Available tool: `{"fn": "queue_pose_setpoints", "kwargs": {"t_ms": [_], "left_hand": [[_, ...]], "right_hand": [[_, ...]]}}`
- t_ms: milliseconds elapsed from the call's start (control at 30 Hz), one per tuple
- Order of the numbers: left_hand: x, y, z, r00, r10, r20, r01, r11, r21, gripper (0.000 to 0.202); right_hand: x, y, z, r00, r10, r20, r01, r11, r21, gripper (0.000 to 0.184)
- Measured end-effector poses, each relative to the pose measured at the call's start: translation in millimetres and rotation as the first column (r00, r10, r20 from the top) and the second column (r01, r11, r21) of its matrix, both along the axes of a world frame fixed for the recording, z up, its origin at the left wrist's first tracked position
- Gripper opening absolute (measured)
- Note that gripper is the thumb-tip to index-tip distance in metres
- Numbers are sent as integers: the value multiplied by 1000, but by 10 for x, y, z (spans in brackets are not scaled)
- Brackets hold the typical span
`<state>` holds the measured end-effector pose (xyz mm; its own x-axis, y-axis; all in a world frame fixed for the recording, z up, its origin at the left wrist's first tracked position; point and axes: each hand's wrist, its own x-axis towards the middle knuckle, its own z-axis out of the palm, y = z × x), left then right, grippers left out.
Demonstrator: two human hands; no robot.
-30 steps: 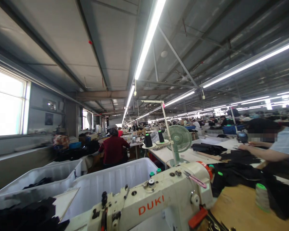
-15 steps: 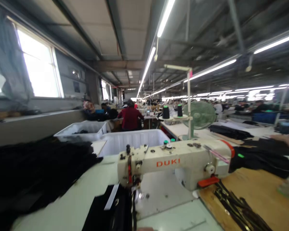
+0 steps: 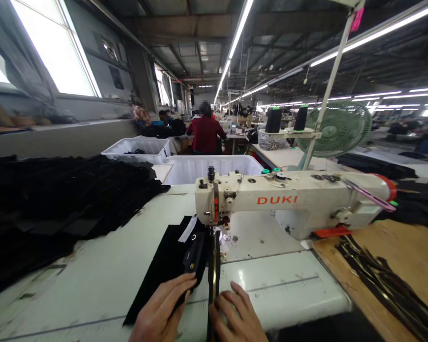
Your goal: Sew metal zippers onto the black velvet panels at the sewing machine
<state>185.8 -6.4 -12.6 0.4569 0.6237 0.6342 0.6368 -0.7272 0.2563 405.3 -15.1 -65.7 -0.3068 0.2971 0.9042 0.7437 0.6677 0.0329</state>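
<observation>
My left hand point(image 3: 166, 306) grips the near right edge of a black fabric panel point(image 3: 160, 259), thumb and fingers closed on it. A white strip point(image 3: 187, 230) and a small dark tab with a metal ring point(image 3: 193, 251) lie on this panel. Curled fingers of my right hand point(image 3: 237, 313) hold the near end of a black zipper tape with gold teeth point(image 3: 214, 266). The zipper runs alongside the panel, up to the needle area of a white sewing machine point(image 3: 249, 197). Where panel and zipper meet under the presser foot is too small to make out.
Black fabric pieces point(image 3: 57, 204) are heaped at the left of the table point(image 3: 103, 270). More zippers point(image 3: 381, 270) lie on brown board at right. White bins point(image 3: 214, 166), thread cones point(image 3: 273, 120) and a green fan point(image 3: 337, 128) stand behind. A person in red point(image 3: 204, 135) sits farther off.
My view has tilted down and shifted, so the machine sits higher and further right in view. Both hands now show on the panel and the zipper; before, barely a fingertip showed at the bottom edge.
</observation>
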Motion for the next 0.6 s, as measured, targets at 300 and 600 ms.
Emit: {"fn": "queue_pose_setpoints", "kwargs": {"t_ms": [300,600], "left_hand": [[215,-62,-57,964,-97,-248,139,978,156,48],[266,-72,-166,905,-106,-412,211,953,218,50]], "right_hand": [[202,-229,233,992,126,27,-116,965,-237,28],[122,-284,179,993,113,27,-103,966,-236,29]]}}
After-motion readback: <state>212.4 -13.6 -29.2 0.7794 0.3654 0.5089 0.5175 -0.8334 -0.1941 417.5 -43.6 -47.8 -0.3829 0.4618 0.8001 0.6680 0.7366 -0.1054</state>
